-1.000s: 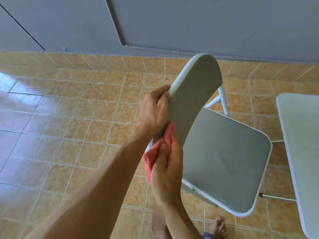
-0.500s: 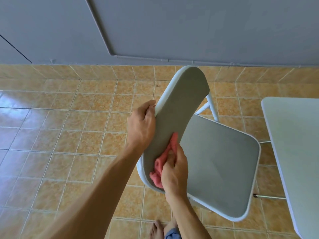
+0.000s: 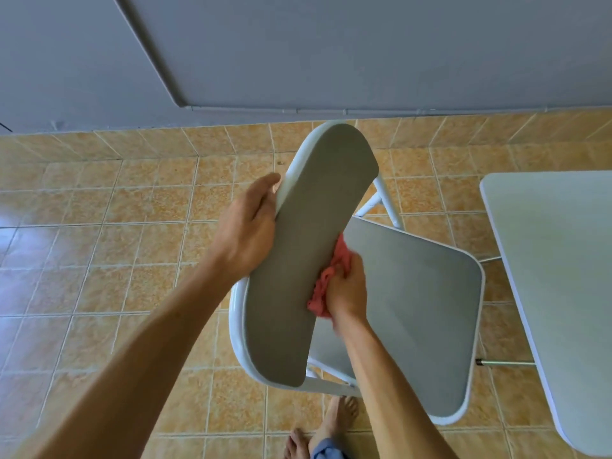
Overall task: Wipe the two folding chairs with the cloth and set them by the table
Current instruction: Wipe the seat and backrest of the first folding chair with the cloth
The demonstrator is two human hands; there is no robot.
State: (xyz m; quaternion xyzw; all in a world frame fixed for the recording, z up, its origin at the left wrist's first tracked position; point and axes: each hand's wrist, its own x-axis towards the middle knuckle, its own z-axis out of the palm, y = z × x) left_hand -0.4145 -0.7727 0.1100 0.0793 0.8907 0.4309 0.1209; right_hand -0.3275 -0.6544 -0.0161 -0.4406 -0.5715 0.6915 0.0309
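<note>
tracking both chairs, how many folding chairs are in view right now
1. The folding chair stands open beside the table, left hand gripping its backrest. A second may be off-frame.

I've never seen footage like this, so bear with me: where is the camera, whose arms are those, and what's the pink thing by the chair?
There is no machine here. The single picture comes from a wide-angle camera worn on a person's head, looking forward and down, so the two bare arms are the wearer's own. The left hand grips the edge of the backrest of a grey folding chair with a white frame. The right hand holds a pink cloth, bunched against the front of the backrest, above the seat. The chair stands on a tan tiled floor near a grey wall. Part of a pale table shows at the right, and the wearer's bare feet at the bottom. Only one chair is in view.
</note>
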